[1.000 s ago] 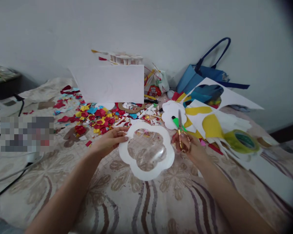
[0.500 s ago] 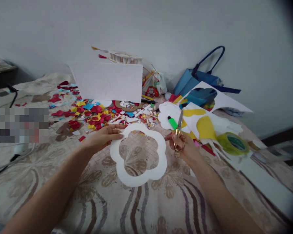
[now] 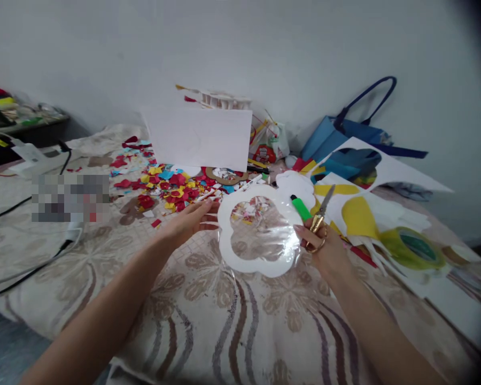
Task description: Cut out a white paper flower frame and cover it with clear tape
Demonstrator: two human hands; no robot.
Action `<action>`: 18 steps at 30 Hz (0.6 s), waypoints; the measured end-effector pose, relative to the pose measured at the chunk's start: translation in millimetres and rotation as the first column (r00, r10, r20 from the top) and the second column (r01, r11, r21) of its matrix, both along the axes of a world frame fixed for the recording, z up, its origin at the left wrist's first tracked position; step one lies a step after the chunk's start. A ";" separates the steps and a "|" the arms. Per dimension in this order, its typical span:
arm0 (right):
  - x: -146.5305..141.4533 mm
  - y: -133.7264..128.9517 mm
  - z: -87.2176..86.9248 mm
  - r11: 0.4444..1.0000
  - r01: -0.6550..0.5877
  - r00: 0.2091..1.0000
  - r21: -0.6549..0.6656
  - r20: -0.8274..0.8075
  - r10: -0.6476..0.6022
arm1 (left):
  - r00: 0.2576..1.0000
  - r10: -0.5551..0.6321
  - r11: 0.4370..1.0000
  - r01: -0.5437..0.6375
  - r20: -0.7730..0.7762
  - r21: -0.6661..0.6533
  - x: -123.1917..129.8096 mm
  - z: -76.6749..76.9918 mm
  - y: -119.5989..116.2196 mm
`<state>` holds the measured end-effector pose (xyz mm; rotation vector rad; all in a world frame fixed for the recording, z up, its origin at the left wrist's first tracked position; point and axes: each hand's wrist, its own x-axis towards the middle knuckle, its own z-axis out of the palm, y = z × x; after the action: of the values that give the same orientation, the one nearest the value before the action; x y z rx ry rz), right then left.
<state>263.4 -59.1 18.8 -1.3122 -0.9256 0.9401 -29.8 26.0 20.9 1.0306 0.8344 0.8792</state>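
Note:
A white flower-shaped paper ring (image 3: 227, 247) stands tilted above the bed cover, with shiny clear film across its opening and past its edge. My left hand (image 3: 198, 218) has its fingers stretched and spread, tips against the ring's left edge; whether some reach behind it I cannot tell. My right hand (image 3: 326, 248) is closed around gold-handled scissors (image 3: 319, 218), their blades pointing up, while its fingertips touch the ring's right edge. A green marker (image 3: 300, 207) with a black cap shows just beyond these fingers. Whether it is held I cannot tell.
Red, yellow and blue paper scraps (image 3: 172, 190) lie behind the ring, before a white board (image 3: 200, 139). Yellow tape (image 3: 412, 248), cut paper sheets (image 3: 409, 168) and a blue bag (image 3: 324, 139) are on the right. Cables (image 3: 70, 235) cross the left side.
The ring has moved right and away from me, turning so the clear film shows. My left hand's fingers have spread from a pinch on its edge. The view has swung left.

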 end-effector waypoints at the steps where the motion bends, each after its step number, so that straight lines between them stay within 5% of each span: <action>1: 1.4 0.8 -1.7 1.000 0.023 1.000 0.011 -0.017 -0.023 | 0.999 0.041 0.999 -0.041 -0.028 0.021 0.0 -0.3 0.6; 6: 5.1 2.6 -10.0 0.994 0.109 0.992 0.020 -0.065 -0.108 | 0.953 0.238 0.961 -0.204 -0.190 0.185 -0.2 2.2 -3.1; 12: 5.7 3.1 -12.8 0.986 0.165 0.984 0.012 -0.070 -0.164 | 0.971 0.034 0.983 0.010 -0.237 0.184 14.0 4.2 -19.8; 18: 1.3 2.2 -14.8 0.984 0.178 0.977 -0.008 -0.114 -0.178 | 0.973 0.010 0.995 0.013 -0.230 0.099 36.8 -14.7 -30.7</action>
<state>264.7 -56.9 4.0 -1.3027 -0.7082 0.8645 7.0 -4.7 6.2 1.2377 0.9919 0.8158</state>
